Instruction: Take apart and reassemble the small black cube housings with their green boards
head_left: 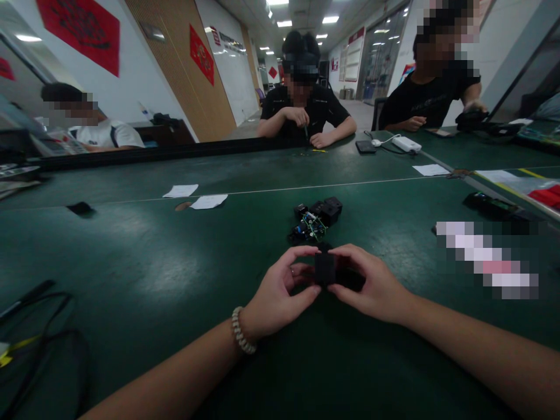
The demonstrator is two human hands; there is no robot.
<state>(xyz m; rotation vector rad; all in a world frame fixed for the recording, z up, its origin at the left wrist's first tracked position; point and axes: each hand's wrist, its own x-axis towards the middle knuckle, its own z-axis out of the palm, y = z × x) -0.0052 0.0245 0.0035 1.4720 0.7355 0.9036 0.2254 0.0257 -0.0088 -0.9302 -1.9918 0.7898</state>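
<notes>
My left hand [280, 289] and my right hand [370, 286] meet over the green table [144, 262], both pinched on a small black cube-shaped part [325, 268]. Thumb and fingers of each hand press its sides. A bead bracelet [241, 332] circles my left wrist. Just beyond my hands lies a cluster of small black housings and a green circuit board with wires [315, 220].
Paper slips [195, 196] lie mid-table, a small dark piece [80, 207] at the left, black cables [35, 338] near left. Across the table a person in black [304, 111] works; another sits at the right [431, 90], one at the left [94, 131]. A white adapter [406, 143] and phone [365, 146] lie far right.
</notes>
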